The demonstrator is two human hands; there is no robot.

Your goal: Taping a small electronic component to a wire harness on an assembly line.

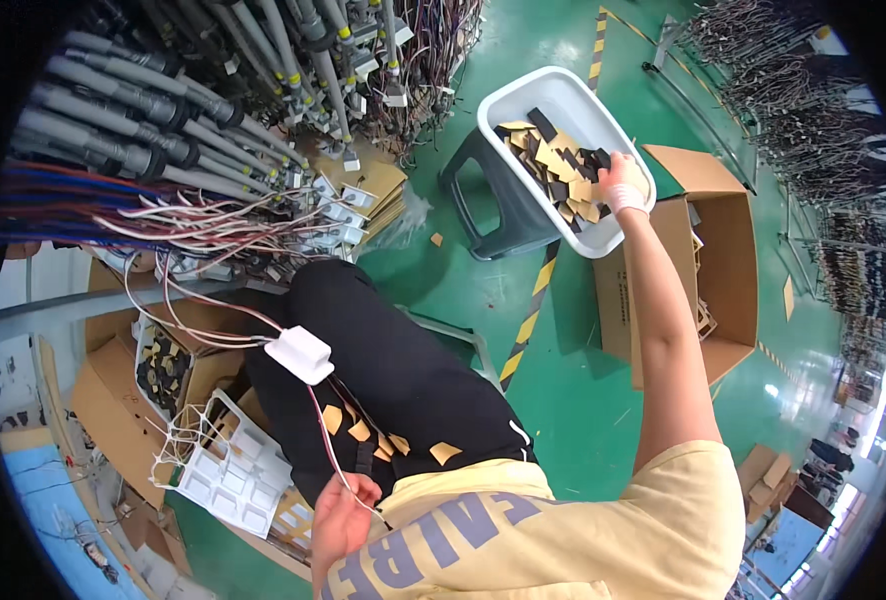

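Note:
My left hand (341, 512) is close to my body at the lower middle, its fingers closed round a thin wire (325, 440). That wire runs up to a white plastic box (300, 355) hanging over my dark trousers, and more red and white wires leave the box toward the left. My right arm stretches out to a white tub (603, 240) of black and tan foam pieces (553, 160). Inside it, my right hand (623, 180) is at the right end of the pile, fingers bent together; what they pinch is hidden. Several tan pieces (360, 430) lie on my lap.
The tub rests on a grey plastic stool (508, 205). Right of it stands an open cardboard box (728, 270). Bundled cables (233, 215) and grey tubes (113, 110) crowd the upper left. White plastic housings (228, 480) lie at the lower left. Cable racks (793, 110) stand far right.

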